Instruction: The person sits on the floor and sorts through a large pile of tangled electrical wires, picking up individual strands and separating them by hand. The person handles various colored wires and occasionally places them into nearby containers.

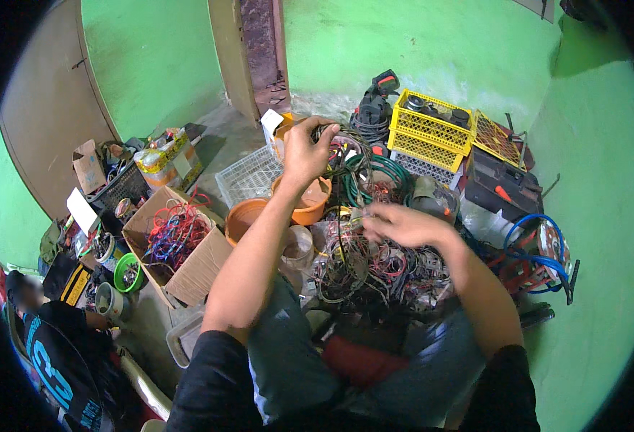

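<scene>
left hand (311, 147): pinches thin dark cable bundle (360, 170)
right hand (397, 224): blurred, can't tell grip
cable: likely mid-untangling above multicoloured wire heap (403, 273)
strands: probably need parting next

Right fingers (383, 212) blurred; co-worker (65, 360) cut off

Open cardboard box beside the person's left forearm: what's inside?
The cardboard box holds tangled wires, mostly red and blue; the box's bottom and anything beneath the wires are covered.

Beyond the gripping left hand (306, 153), the bright green wall (418, 50) warps toward blackened edges; the right hand (407, 225) blurs.
</scene>
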### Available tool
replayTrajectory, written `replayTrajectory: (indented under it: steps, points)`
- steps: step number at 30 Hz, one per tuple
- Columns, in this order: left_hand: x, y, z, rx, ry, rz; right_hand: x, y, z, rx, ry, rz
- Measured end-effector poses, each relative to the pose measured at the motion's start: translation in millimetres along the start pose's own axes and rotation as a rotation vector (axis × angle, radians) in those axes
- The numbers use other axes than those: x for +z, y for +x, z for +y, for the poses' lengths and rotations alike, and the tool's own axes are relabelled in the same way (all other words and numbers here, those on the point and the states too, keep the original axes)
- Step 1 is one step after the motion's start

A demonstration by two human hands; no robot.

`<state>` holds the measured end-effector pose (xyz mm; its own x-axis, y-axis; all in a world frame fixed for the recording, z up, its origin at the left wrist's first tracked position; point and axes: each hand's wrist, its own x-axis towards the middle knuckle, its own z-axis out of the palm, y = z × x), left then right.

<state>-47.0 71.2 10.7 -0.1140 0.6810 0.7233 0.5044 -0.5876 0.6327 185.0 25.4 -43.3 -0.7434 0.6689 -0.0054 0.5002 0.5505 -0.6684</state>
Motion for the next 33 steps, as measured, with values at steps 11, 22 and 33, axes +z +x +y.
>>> replayTrajectory:
  steps: [11, 22, 33]
  points:
    - [8.4, 0.8, -21.0, -0.089, 0.045, 0.083, -0.3, 19.8, -29.4, 0.161, 0.782, 0.368]
    - [-17.4, 2.0, -38.4, -0.176, 0.082, 0.325, -142.0, -202.9, 89.0, 0.061, 1.085, 1.68]
    - [41.3, -14.8, 8.4, -0.005, 0.0, 0.226, -56.2, -81.9, 15.2, 0.201, -0.455, 0.941]
